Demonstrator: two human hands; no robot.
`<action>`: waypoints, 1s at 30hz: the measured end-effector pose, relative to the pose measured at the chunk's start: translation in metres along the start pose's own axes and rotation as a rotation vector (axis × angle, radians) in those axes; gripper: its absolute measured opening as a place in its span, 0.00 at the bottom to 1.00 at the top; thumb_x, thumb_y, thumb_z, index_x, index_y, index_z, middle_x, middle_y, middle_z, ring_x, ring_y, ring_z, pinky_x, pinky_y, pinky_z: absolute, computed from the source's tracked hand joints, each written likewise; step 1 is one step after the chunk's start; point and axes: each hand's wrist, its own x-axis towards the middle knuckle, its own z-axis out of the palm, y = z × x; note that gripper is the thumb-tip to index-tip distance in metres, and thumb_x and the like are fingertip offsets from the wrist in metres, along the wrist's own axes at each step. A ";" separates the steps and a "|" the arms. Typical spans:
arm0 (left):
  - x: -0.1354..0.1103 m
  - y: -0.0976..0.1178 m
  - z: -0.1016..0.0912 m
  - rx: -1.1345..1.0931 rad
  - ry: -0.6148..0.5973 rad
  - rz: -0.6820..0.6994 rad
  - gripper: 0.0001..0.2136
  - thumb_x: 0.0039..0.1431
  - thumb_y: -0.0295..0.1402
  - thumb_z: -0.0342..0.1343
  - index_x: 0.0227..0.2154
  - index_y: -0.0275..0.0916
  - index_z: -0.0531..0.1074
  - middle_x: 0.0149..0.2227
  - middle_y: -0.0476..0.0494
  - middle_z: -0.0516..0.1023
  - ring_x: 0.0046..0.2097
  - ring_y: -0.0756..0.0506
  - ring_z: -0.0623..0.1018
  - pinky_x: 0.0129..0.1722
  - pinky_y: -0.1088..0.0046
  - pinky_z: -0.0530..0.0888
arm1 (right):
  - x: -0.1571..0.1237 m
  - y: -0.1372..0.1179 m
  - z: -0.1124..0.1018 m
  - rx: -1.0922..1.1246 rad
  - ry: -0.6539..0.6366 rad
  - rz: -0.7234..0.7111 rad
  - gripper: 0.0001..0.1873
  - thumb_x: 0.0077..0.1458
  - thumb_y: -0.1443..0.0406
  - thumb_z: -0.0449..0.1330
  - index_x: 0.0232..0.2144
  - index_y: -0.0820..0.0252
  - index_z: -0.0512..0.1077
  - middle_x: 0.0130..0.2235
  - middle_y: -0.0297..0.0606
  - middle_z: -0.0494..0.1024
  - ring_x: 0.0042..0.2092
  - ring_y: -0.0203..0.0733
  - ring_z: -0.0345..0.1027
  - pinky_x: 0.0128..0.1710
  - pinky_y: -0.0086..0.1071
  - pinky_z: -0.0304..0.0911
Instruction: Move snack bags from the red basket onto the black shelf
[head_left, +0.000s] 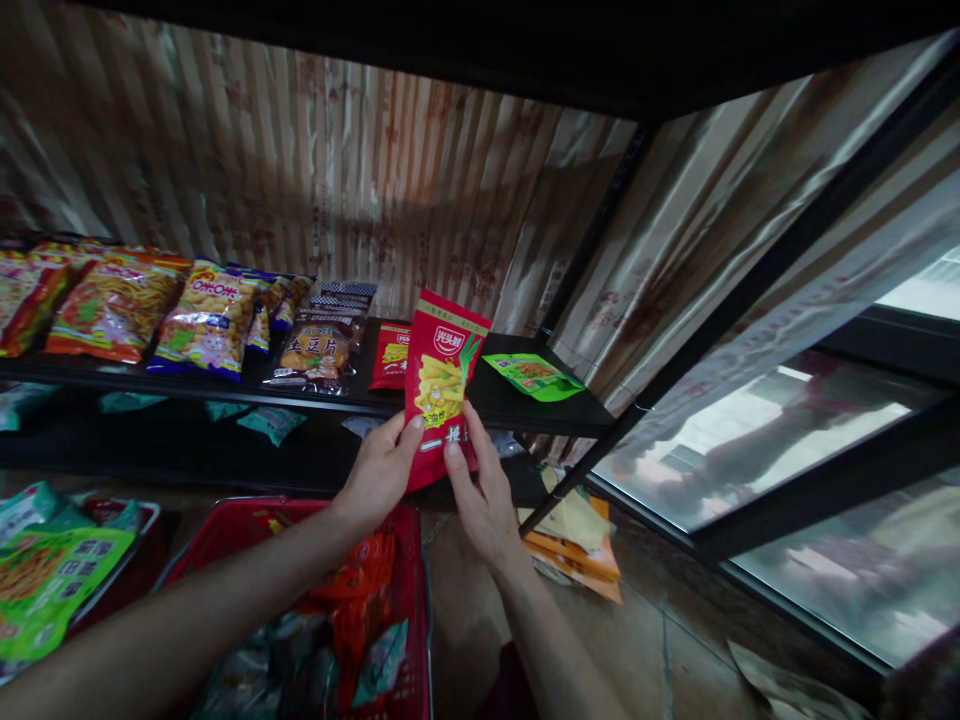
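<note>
A red snack bag (442, 375) with a yellow picture on its front is held upright between both hands, in front of the black shelf (510, 405). My left hand (379, 470) grips its lower left side, thumb on the front. On the lower right side, my right hand (480, 490) pinches it the same way. Just behind it on the shelf stands a similar red bag (388, 355), partly covered. A green snack bag (534, 374) lies flat to the right, near the shelf's end. Left of the red bags is a dark, partly clear bag of potato slices (319, 340).
Further left on the shelf sit blue-and-yellow bags (206, 315) and orange noodle-snack bags (116, 300). Below me, a red basket (416, 560) holds orange and teal packets. Another basket at left carries a green bag (64, 590). Cardboard (577, 545) lies by the shelf post.
</note>
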 end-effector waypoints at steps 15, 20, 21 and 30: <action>-0.013 0.004 0.017 0.338 -0.209 0.403 0.14 0.53 0.28 0.56 0.43 0.46 0.77 0.55 0.44 0.71 0.57 0.38 0.66 0.60 0.58 0.58 | 0.009 -0.001 -0.018 0.919 0.073 0.521 0.21 0.38 0.61 0.60 0.39 0.56 0.75 0.39 0.39 0.80 0.45 0.49 0.72 0.48 0.44 0.67; -0.002 0.004 0.015 0.303 -0.199 0.448 0.13 0.52 0.25 0.56 0.39 0.45 0.78 0.53 0.44 0.73 0.54 0.40 0.69 0.59 0.62 0.60 | 0.014 0.014 -0.031 1.056 0.042 0.597 0.18 0.41 0.60 0.56 0.37 0.56 0.75 0.38 0.39 0.81 0.43 0.49 0.73 0.44 0.46 0.68; 0.004 0.005 0.014 0.287 -0.139 0.448 0.13 0.52 0.25 0.56 0.38 0.46 0.78 0.53 0.45 0.73 0.55 0.41 0.69 0.60 0.63 0.59 | 0.014 0.016 -0.033 1.074 0.033 0.595 0.19 0.42 0.60 0.56 0.38 0.56 0.75 0.38 0.39 0.81 0.43 0.49 0.73 0.44 0.46 0.68; 0.049 0.004 0.014 -0.227 -0.019 -0.128 0.05 0.52 0.30 0.59 0.31 0.36 0.75 0.34 0.43 0.79 0.37 0.46 0.78 0.38 0.73 0.74 | 0.017 0.028 -0.030 0.959 0.035 0.673 0.17 0.41 0.59 0.59 0.34 0.60 0.75 0.37 0.41 0.81 0.43 0.52 0.74 0.45 0.46 0.67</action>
